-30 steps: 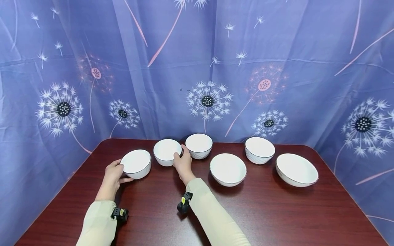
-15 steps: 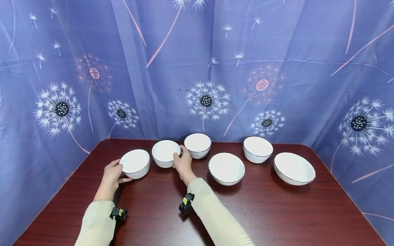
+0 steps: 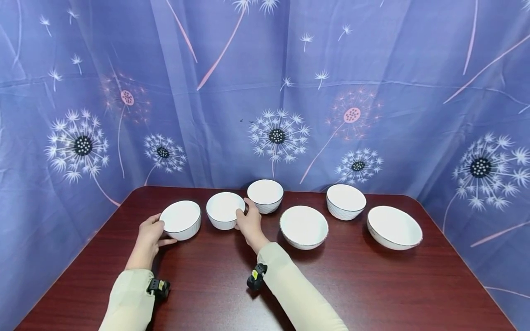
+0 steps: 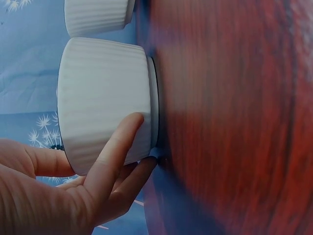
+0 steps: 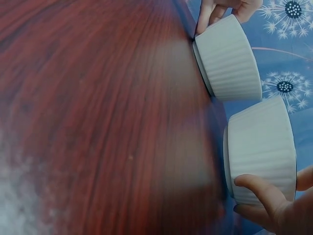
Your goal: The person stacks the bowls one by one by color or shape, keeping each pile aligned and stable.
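Note:
Two white ribbed bowls with thin dark rims stand at the left of the table. My left hand (image 3: pixel 149 236) grips the leftmost bowl (image 3: pixel 181 220) by its left side; in the left wrist view one digit lies along the ribbed wall (image 4: pixel 105 88) and other fingertips reach the foot. Just right of it, the second bowl (image 3: pixel 225 210) is held by my right hand (image 3: pixel 250 224) at its right side. In the right wrist view, the thumb (image 5: pixel 257 188) presses the ribbed wall and a finger reaches the rim. A narrow gap separates the two bowls.
Behind my right hand stands a textured bowl (image 3: pixel 265 196). Further right are a wider bowl (image 3: pixel 304 228), another textured bowl (image 3: pixel 346 202) and a wide shallow bowl (image 3: pixel 394 228). A blue dandelion curtain (image 3: pixel 223 115) hangs behind the dark red wooden table (image 3: pixel 372 285).
My right hand has moved the second bowl a little toward me and slightly right. The left hand and its bowl stay in place; the head view has shifted slightly.

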A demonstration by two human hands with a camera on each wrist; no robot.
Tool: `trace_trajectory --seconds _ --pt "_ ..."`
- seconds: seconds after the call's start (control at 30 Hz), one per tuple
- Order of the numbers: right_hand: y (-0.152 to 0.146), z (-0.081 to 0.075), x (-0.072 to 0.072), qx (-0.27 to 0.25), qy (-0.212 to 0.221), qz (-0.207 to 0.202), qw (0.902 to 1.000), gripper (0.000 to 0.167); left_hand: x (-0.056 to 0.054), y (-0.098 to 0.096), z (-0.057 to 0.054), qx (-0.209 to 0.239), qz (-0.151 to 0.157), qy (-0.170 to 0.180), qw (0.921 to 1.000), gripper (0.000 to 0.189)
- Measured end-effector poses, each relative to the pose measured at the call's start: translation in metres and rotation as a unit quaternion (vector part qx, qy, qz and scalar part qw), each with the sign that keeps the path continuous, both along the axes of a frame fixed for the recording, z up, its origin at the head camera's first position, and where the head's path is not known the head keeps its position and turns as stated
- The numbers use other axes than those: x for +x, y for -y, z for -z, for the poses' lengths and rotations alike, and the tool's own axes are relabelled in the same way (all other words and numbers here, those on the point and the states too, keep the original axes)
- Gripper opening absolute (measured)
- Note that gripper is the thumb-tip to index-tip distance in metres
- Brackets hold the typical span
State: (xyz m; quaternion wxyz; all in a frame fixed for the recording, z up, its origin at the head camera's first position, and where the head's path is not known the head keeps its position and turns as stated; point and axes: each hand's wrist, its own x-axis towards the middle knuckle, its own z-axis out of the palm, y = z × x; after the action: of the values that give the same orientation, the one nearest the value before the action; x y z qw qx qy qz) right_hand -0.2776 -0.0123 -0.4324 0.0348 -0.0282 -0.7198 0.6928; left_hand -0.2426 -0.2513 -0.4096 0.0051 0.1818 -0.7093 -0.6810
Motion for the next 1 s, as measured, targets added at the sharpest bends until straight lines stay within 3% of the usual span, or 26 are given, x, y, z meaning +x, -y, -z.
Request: trace_trajectory --seconds 1.0 --pt "-0.037 -0.013 0.029 0.023 -0.008 -0.076 0.9968 0.049 -0.001 0.001 0.001 -0.004 0.005 0.001 1.0 0.06"
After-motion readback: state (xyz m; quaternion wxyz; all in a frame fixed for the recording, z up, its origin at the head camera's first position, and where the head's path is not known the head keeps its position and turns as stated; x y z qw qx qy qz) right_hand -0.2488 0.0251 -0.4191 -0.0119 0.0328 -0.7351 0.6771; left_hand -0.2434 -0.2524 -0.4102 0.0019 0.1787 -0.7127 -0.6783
